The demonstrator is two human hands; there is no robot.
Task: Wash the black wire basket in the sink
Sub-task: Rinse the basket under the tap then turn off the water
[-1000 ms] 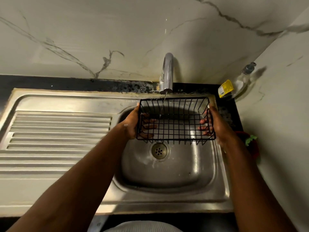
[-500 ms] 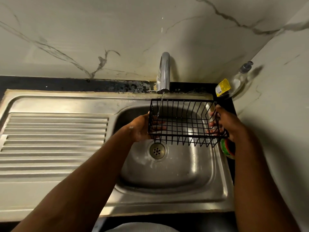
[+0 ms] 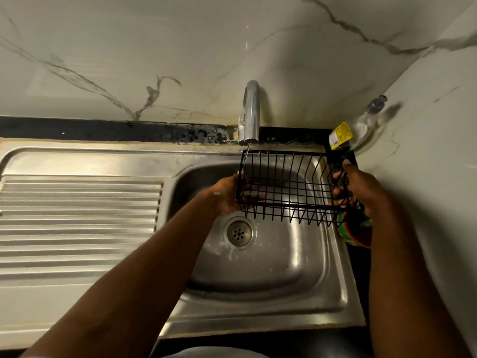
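Left hand (image 3: 224, 197) and right hand (image 3: 362, 187) around black wire basket (image 3: 289, 187) ends

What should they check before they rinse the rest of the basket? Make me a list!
1. Both the left hand and right hand grip the black wire basket: ok.
2. Water runs from the tap in a thin stream: ok.
3. It lands on the basket's left end: ok.
4. The drain is uncovered: ok.
5. Basket's right end clears the green-and-red container: cannot tell.
6. Basket already clean: cannot tell.

Blk basket (image 3: 284, 152), grey steel sink (image 3: 284, 267), wht wall (image 3: 180, 47) w/ grey veins.
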